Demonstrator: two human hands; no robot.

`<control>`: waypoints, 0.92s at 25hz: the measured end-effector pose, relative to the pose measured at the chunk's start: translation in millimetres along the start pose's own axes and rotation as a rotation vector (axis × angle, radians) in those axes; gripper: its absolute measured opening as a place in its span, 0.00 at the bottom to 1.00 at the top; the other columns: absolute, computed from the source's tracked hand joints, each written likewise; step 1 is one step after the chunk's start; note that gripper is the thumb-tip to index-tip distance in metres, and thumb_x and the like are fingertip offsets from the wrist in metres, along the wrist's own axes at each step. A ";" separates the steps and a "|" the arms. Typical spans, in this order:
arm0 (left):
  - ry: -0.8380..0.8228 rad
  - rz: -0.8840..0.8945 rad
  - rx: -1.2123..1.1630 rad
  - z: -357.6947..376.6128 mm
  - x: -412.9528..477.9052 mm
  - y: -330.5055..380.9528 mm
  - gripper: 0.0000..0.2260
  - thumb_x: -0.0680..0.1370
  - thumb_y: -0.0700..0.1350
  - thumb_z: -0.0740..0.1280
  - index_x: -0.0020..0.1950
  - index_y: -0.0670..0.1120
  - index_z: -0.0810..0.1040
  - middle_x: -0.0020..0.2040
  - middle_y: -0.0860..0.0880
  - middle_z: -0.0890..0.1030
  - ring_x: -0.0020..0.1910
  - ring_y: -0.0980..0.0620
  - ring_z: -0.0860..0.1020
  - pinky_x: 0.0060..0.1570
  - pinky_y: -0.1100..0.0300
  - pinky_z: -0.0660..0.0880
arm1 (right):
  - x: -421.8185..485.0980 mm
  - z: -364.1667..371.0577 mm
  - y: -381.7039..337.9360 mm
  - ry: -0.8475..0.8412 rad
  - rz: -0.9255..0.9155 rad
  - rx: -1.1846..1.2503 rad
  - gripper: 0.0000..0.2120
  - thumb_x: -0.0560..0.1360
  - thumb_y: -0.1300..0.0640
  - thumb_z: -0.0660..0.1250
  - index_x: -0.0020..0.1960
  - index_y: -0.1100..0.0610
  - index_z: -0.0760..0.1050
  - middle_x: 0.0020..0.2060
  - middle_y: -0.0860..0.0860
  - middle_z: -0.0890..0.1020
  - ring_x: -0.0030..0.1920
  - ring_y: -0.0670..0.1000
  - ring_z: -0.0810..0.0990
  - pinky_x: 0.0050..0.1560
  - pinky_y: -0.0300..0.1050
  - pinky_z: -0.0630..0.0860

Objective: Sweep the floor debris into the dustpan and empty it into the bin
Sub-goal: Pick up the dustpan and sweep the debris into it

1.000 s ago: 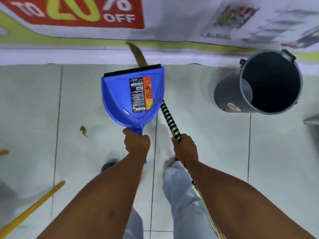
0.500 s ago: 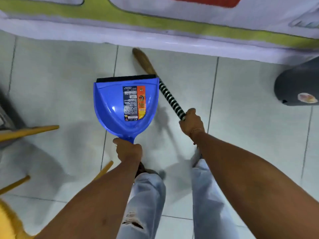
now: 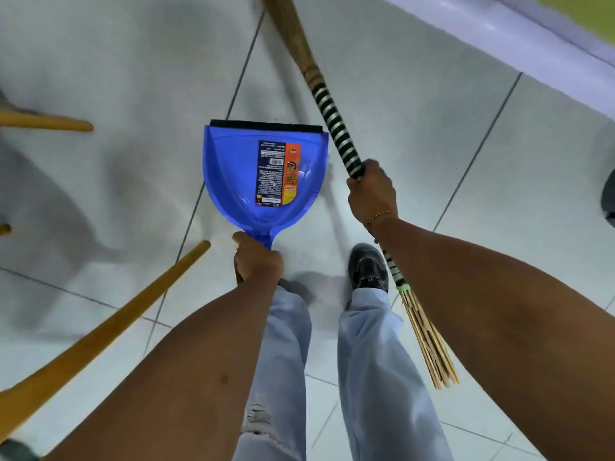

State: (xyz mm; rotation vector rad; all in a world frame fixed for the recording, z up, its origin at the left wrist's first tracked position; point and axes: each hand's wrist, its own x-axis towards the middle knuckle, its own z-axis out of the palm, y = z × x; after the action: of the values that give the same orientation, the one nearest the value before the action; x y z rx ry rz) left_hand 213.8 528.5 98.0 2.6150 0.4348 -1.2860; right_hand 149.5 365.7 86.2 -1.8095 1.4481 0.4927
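The left hand (image 3: 258,261) has its grip clenched on the handle of the blue dustpan (image 3: 264,181), held out in front above the tiled floor (image 3: 416,134), black lip pointing away. Just beside it, the right hand (image 3: 372,193) is grasping the striped broom (image 3: 336,128) mid-handle, straw ends trailing past a black shoe (image 3: 367,267). Yellow wooden poles (image 3: 109,322) lie at the left.

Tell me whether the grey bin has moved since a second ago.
Cannot tell. The bin is nearly out of frame at the right edge now, but the wall base has swung too, so the camera turned, not necessarily the bin.
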 end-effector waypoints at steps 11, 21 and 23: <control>0.012 -0.103 -0.095 92.4 41.4 -45.2 0.20 0.71 0.29 0.66 0.60 0.35 0.64 0.59 0.34 0.75 0.57 0.33 0.74 0.53 0.44 0.73 | 83.1 -3.3 64.2 -0.018 -0.076 -0.342 0.25 0.76 0.65 0.59 0.72 0.55 0.61 0.62 0.58 0.75 0.58 0.62 0.77 0.53 0.54 0.75; 0.067 0.166 0.272 113.2 127.0 -72.1 0.33 0.76 0.33 0.60 0.75 0.36 0.44 0.64 0.32 0.70 0.61 0.30 0.72 0.61 0.39 0.69 | 124.9 24.7 135.1 0.055 -0.088 -0.667 0.25 0.75 0.66 0.58 0.71 0.55 0.62 0.57 0.60 0.76 0.55 0.63 0.76 0.53 0.55 0.72; 0.078 0.193 0.326 112.5 138.5 -74.5 0.33 0.76 0.33 0.60 0.75 0.34 0.43 0.64 0.31 0.70 0.60 0.30 0.73 0.60 0.38 0.70 | 119.0 29.3 150.2 0.048 -0.178 -0.780 0.27 0.74 0.67 0.58 0.72 0.54 0.61 0.57 0.58 0.77 0.55 0.62 0.76 0.53 0.55 0.72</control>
State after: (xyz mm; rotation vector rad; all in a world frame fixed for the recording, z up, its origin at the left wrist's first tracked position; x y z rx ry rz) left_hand 185.3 588.8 -83.5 2.8913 -0.0222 -1.2858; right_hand 45.8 298.3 -63.0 -2.5338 1.1824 1.0249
